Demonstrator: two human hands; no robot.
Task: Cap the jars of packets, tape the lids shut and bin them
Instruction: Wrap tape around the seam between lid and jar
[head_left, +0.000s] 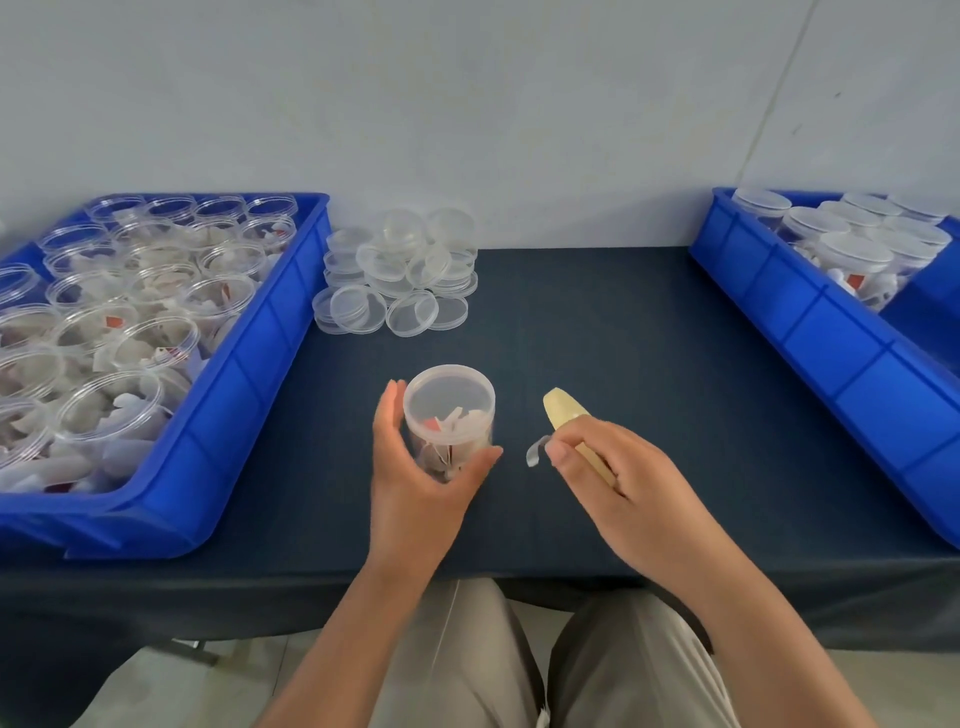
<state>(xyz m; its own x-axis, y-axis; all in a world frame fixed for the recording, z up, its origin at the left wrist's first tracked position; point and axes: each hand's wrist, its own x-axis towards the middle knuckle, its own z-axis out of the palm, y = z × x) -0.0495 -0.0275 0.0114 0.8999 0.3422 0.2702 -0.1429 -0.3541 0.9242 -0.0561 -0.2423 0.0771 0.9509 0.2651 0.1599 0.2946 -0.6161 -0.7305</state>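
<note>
Jar (449, 410), capped, is at the middle of the tabletop (623, 338), gripped by the left hand (410, 478). Right hand (618, 467) grips a tape roll (563, 408), pinching its loose strip (535, 452).

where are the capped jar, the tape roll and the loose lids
capped jar (449, 396), head view, on its lid
tape roll (563, 408), head view, its exposed far end
loose lids (400, 275), head view, middle of the pile

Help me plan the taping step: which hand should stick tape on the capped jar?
Right. The right hand holds the tape roll, a loose strip at its thumb, beside the jar; the left hand is wrapped round the jar, steadying it.
</note>
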